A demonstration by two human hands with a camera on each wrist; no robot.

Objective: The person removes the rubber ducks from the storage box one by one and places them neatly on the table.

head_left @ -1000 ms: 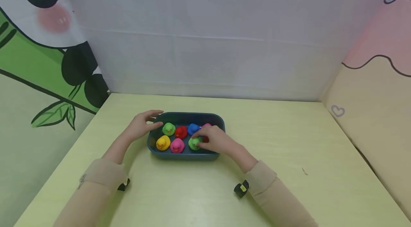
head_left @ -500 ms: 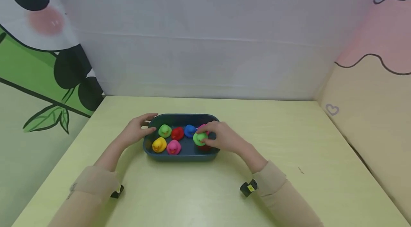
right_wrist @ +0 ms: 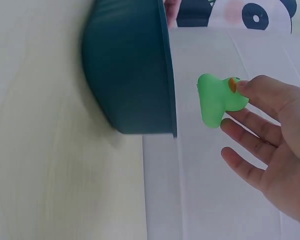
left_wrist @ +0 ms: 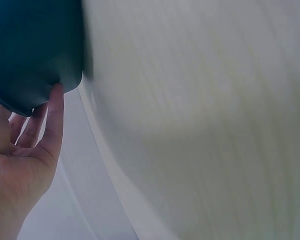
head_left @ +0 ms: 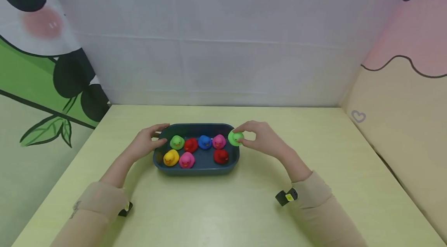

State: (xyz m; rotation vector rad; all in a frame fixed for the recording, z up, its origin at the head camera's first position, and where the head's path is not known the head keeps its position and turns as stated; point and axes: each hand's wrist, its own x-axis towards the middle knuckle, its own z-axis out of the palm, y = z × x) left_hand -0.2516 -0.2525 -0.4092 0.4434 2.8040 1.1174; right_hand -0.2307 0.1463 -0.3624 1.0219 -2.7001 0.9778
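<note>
- The right hand (head_left: 263,138) is pinching the green duck (head_left: 233,137) between its fingertips; its lower fingers are reaching out loosely, holding nothing.
- The duck is hanging just above the right rim of the tray (head_left: 199,171) and standing apart from it in the right wrist view.
- The left hand (head_left: 144,142) is touching the tray's left end with fairly straight fingers, probably steadying it.
- One fingertip is pressing beside the orange bill (right_wrist: 232,85), so the pinch is probably working best when light and even; a hard squeeze could be tilting the duck.
- Light pressure from the left hand is likely serving well too, as a shove could be sliding the tray.
- The right rim is lying closest to the duck, so it is the edge most needing care; a little more height would be helping.
- Inside that end, the red duck (head_left: 221,156) and the pink duck (head_left: 219,141) are sitting close by, below rim level.
- The widest room is lying rightward, where the table (head_left: 297,142) is stretching to the side wall (head_left: 401,122).
- Behind the tray, a narrower strip is running to the back wall (head_left: 223,68).
</note>
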